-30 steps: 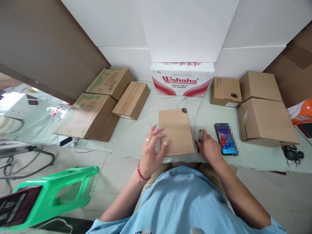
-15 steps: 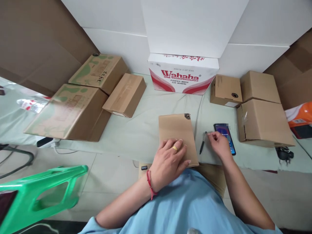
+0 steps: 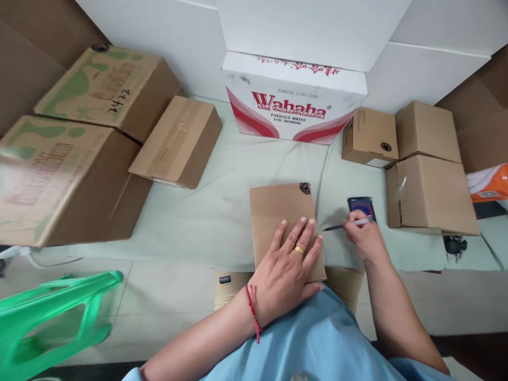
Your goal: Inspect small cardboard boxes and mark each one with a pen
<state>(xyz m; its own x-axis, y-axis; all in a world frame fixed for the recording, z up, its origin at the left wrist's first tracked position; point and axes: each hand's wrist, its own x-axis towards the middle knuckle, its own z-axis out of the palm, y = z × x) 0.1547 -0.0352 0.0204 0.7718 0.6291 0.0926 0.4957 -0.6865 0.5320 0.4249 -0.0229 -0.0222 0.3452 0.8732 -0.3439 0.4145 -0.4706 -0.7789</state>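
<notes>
A flat brown cardboard piece lies at the front edge of the table, with a dark printed mark at its far right corner. My left hand rests flat on its near half, fingers spread, a gold ring on one finger and a red cord at the wrist. To the right, my right hand holds a pen, its dark tip pointing left toward the cardboard but apart from it. Behind that hand, a phone lies on the cloth, partly covered by my fingers.
Brown cartons and a smaller box stand on the left. A white Wahaha carton is at the back. More boxes and keys sit at the right. A green stool stands on the floor.
My right hand has picked up the pen from the cloth and turned it tip-left. My left hand has spread its fingers and shifted slightly right on the cardboard. The view has shifted.
</notes>
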